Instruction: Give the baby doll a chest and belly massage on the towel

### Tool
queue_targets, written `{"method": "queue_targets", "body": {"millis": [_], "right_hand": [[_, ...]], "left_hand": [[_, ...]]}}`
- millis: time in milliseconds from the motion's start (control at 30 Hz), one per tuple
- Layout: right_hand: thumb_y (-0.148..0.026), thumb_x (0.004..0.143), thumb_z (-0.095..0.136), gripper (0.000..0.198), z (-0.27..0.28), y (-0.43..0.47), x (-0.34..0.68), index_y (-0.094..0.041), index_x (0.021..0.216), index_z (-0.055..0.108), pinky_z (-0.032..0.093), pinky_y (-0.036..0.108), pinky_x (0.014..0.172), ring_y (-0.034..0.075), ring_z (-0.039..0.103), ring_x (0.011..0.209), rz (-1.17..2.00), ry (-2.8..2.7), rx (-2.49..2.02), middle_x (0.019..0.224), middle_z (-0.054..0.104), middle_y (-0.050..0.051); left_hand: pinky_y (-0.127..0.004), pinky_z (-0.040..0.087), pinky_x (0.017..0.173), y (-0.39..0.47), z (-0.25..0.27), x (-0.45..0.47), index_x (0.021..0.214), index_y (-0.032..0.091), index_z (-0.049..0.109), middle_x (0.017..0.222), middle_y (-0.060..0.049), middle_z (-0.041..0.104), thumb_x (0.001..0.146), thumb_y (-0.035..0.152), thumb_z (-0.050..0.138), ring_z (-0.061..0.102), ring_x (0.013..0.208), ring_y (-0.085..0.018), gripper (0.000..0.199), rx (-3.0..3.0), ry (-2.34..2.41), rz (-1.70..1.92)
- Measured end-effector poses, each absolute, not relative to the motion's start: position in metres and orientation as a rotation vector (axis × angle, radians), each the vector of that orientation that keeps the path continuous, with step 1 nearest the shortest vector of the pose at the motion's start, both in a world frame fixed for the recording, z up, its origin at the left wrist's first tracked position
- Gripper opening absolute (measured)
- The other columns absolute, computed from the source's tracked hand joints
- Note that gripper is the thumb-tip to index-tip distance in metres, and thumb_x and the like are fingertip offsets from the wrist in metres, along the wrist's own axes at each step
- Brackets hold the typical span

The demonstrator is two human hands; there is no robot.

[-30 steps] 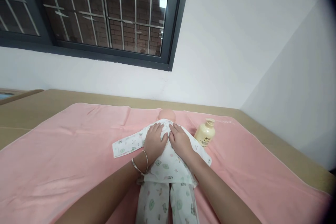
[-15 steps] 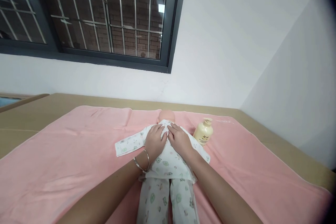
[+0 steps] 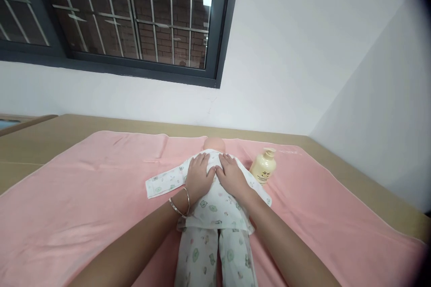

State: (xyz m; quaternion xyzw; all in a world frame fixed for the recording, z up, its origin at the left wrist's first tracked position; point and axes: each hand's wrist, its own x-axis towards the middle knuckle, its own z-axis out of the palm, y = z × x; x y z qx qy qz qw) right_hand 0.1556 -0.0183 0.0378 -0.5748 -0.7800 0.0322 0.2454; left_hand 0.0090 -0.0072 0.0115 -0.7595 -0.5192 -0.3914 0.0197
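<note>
A baby doll [image 3: 215, 206] in a white printed top and trousers lies on a pink blanket [image 3: 101, 206], its bare head [image 3: 214, 144] at the far end. My left hand [image 3: 199, 177] rests flat on the left side of the doll's upper body, fingers stretched out, two thin bangles [image 3: 179, 206] round the wrist. On the right side lies my right hand [image 3: 232, 176], also flat with fingers extended. The two thumbs come close together over the middle. One sleeve [image 3: 166, 182] reaches out to the left; my right forearm partly covers the other.
A pale yellow pump bottle [image 3: 263, 166] stands on the blanket beside the doll's right-hand sleeve. Around the blanket shows a tan padded surface [image 3: 40, 139]. Behind it rise a white wall [image 3: 269, 76] and a dark-framed barred window [image 3: 141, 18].
My hands have slid slightly apart over the doll's upper body, and the fingers lie straighter. The view has shifted a little; the bottle and doll otherwise look the same.
</note>
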Motion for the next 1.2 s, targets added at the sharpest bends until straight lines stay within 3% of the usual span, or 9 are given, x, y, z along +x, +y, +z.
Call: {"method": "queue_targets", "body": {"millis": [100, 233, 433, 600, 900, 1033, 1200], "right_hand": [[-0.029, 0.096, 0.034, 0.052, 0.034, -0.012, 0.16, -0.009, 0.144, 0.04, 0.019, 0.044, 0.117, 0.025, 0.032, 0.14, 0.078, -2.164, -1.513, 0.149, 0.041, 0.016], [-0.025, 0.097, 0.032, 0.051, 0.037, -0.013, 0.158, -0.011, 0.145, 0.039, 0.02, 0.043, 0.117, 0.024, 0.03, 0.141, 0.046, -2.212, -1.498, 0.151, 0.038, 0.014], [-0.025, 0.097, 0.032, 0.049, 0.051, -0.037, 0.141, -0.005, 0.139, 0.047, 0.034, 0.038, 0.108, 0.028, 0.04, 0.135, -0.076, -2.176, -1.691, 0.141, 0.049, 0.021], [-0.03, 0.097, 0.033, 0.047, 0.057, -0.043, 0.141, -0.011, 0.136, 0.051, 0.043, 0.039, 0.098, 0.029, 0.049, 0.128, -0.026, -2.134, -1.785, 0.138, 0.052, 0.02], [-0.033, 0.097, 0.037, 0.052, 0.038, -0.015, 0.16, -0.012, 0.144, 0.041, 0.022, 0.043, 0.116, 0.026, 0.031, 0.141, 0.062, -2.177, -1.555, 0.149, 0.04, 0.015], [-0.028, 0.098, 0.034, 0.05, 0.039, -0.017, 0.158, -0.012, 0.145, 0.04, 0.022, 0.044, 0.116, 0.026, 0.03, 0.141, 0.051, -2.216, -1.537, 0.15, 0.038, 0.015], [-0.024, 0.099, 0.029, 0.048, 0.048, -0.033, 0.145, -0.006, 0.141, 0.044, 0.031, 0.041, 0.111, 0.029, 0.037, 0.138, -0.066, -2.239, -1.648, 0.145, 0.043, 0.022]], "left_hand": [[-0.055, 0.033, 0.112, -0.004, 0.009, 0.008, 0.131, 0.013, 0.052, 0.137, -0.013, 0.055, 0.092, 0.023, 0.043, 0.046, 0.13, -0.029, 0.041, -2.415, -1.528, -1.208], [-0.049, 0.04, 0.109, -0.004, 0.008, 0.008, 0.122, 0.015, 0.059, 0.126, -0.011, 0.063, 0.094, 0.018, 0.037, 0.055, 0.121, -0.025, 0.035, -2.369, -1.349, -1.308], [-0.044, 0.049, 0.099, -0.014, 0.01, 0.009, 0.104, 0.016, 0.066, 0.111, -0.012, 0.068, 0.091, 0.017, 0.043, 0.06, 0.109, -0.025, 0.026, -2.212, -1.327, -1.377], [-0.045, 0.049, 0.098, -0.015, 0.011, 0.01, 0.11, 0.016, 0.064, 0.115, -0.013, 0.066, 0.088, 0.022, 0.048, 0.058, 0.11, -0.028, 0.027, -2.178, -1.521, -1.327], [-0.055, 0.036, 0.109, -0.008, 0.011, 0.01, 0.127, 0.01, 0.054, 0.133, -0.017, 0.057, 0.091, 0.02, 0.039, 0.046, 0.129, -0.032, 0.04, -2.36, -1.461, -1.121], [-0.05, 0.039, 0.108, -0.008, 0.014, 0.009, 0.122, 0.01, 0.057, 0.126, -0.015, 0.061, 0.093, 0.018, 0.038, 0.052, 0.121, -0.028, 0.036, -2.394, -1.3, -1.143], [-0.047, 0.047, 0.102, -0.014, 0.017, 0.008, 0.112, 0.014, 0.062, 0.115, -0.013, 0.066, 0.094, 0.018, 0.036, 0.058, 0.112, -0.026, 0.031, -2.354, -1.199, -1.199]]}}
